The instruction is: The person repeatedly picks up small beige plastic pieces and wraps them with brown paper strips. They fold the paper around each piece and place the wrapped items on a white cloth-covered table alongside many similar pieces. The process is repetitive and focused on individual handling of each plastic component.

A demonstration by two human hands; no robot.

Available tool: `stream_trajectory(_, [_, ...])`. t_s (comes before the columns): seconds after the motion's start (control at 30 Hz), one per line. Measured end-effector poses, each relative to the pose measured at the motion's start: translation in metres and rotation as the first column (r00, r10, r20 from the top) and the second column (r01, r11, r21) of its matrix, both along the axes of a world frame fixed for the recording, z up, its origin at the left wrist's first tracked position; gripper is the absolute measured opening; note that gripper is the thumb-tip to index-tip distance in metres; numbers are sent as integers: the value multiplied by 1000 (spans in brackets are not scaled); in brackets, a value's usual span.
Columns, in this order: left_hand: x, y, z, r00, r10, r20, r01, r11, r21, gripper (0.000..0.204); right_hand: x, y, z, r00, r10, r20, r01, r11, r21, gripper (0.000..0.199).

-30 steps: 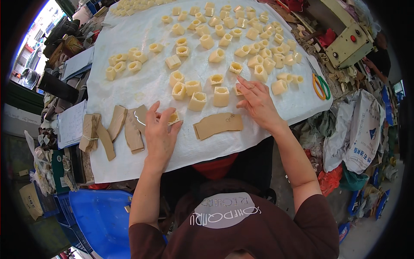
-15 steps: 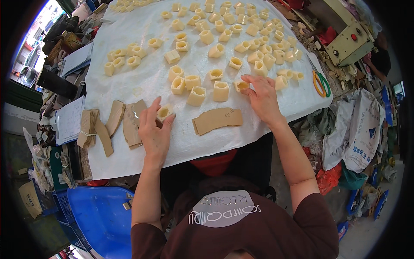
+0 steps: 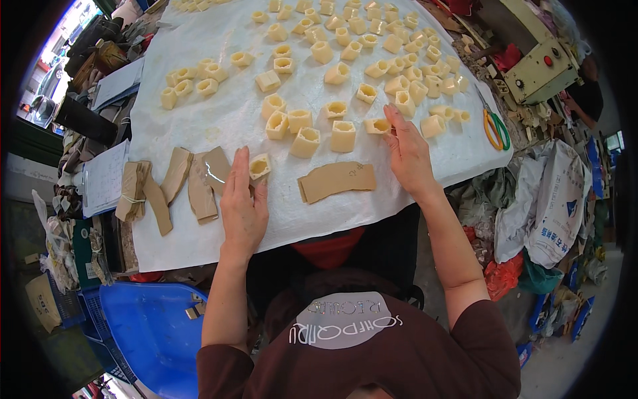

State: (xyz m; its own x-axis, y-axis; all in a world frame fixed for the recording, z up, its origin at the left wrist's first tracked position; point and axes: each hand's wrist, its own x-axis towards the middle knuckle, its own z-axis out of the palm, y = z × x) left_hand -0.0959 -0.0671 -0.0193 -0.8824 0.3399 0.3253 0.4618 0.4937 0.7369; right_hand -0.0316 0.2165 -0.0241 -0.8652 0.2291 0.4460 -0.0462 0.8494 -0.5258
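My left hand (image 3: 244, 207) lies on the white sheet (image 3: 212, 249) with its fingers stretched out. A hollow cream-coloured block (image 3: 260, 166) sits against its index finger and thumb. Farther right, my right hand (image 3: 408, 158) has its fingers spread, index finger and thumb apart. Beside its thumb and index finger lies another hollow block (image 3: 376, 126) on its side; I cannot tell whether they touch it. Between the hands is a curved piece of brown cardboard (image 3: 337, 181), with several more hollow blocks (image 3: 305, 142) just beyond it.
Cardboard strips (image 3: 201, 189) lie left of my left hand, one bundle tied with string. Many similar blocks cover the far sheet. Scissors (image 3: 493, 128) with orange and green handles rest at the right edge. A blue tub (image 3: 149, 339) stands below left; white sacks (image 3: 555, 199) hang at right.
My left hand has straightened its fingers and turned slightly beside its block. My right hand has shifted slightly right, its fingers moving off the top of its block.
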Motion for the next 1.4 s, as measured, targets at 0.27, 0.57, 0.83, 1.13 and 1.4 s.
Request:
stream_trajectory(0.27, [15,-4,10,932,37,-359,-39,999,3,47,-3,2,11,992,-13,-123,23,996,82,52])
stream_trajectory(0.57, [47,4,4,973,-199,-114,202,979,18,42,18,-52,28,912,409,35,-410,910,65,30])
stream_trajectory(0.83, [54,23,1,975,-195,-104,177,972,-154,53,5,-74,19,887,433,158,-455,879,145,28])
stream_trajectory(1.13, [56,21,-1,988,-153,-30,153,988,2,60,13,-76,14,889,441,122,-455,879,141,25])
stream_trajectory(1.4, [48,27,-1,985,-172,-27,169,982,-85,65,11,-82,13,897,420,139,-442,844,303,10])
